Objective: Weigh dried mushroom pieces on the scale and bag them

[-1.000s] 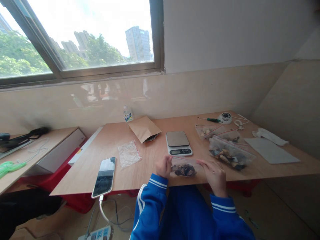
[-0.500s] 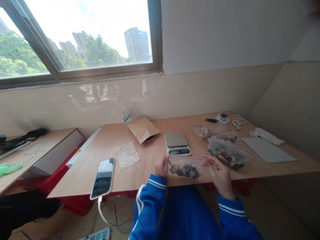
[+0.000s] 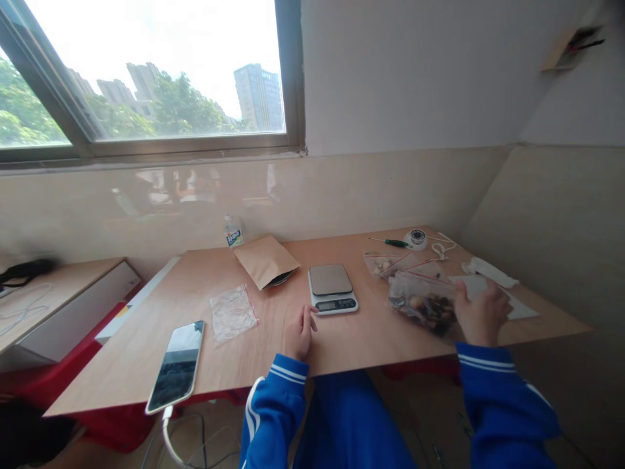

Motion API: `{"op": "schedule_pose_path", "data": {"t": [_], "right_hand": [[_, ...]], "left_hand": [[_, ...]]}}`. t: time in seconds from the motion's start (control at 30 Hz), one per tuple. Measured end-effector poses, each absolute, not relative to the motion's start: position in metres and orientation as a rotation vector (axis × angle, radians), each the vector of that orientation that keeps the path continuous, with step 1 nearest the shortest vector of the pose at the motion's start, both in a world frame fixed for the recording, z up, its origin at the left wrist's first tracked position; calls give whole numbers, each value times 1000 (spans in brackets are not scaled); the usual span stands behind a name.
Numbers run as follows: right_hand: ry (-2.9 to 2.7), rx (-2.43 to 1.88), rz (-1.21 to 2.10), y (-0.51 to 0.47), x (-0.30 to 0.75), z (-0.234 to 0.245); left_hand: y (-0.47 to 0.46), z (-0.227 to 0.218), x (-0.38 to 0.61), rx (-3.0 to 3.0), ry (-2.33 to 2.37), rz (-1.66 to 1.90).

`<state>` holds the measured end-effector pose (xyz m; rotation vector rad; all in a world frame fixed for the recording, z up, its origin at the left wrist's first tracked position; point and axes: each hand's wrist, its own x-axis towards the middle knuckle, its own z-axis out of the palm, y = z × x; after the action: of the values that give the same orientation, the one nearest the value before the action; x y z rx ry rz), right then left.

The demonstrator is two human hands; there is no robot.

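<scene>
My left hand rests on the table just in front of a white kitchen scale, its fingers loosely stretched out with nothing in them. The scale's grey platform is bare. Over on the right, my right hand is beside a clear zip bag full of dark and brown dried pieces. Its thumb and fingers are apart, slightly blurred, and I see nothing between them. Behind that bag lies another zip bag with paler pieces.
A brown paper pouch and an empty-looking zip bag lie left of the scale. A charging phone overhangs the front edge. Farther back are a bottle, a screwdriver, a white round device and a white cloth.
The zip bag of dark pieces that both hands held before the scale has left them and now appears among the bags at right. My right hand moved right; the view shifted slightly.
</scene>
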<state>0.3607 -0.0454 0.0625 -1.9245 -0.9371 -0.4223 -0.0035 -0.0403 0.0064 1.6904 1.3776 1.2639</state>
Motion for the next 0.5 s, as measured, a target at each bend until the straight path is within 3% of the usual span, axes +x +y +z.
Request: {"op": "schedule_pose_path", "data": {"t": [0.07,0.23,0.5], "right_hand": [[-1067,-1820,-639,-52,351,39],[-1330,-1838,-544,-57,322,-13],[-1382,-1879,-622,-20,339,-24]], "left_hand": [[-39,4,-3,1679,1416,1293],[-36,1,-5,1595,1639,1421],[22,18,-40,1694,2266,1742]]}}
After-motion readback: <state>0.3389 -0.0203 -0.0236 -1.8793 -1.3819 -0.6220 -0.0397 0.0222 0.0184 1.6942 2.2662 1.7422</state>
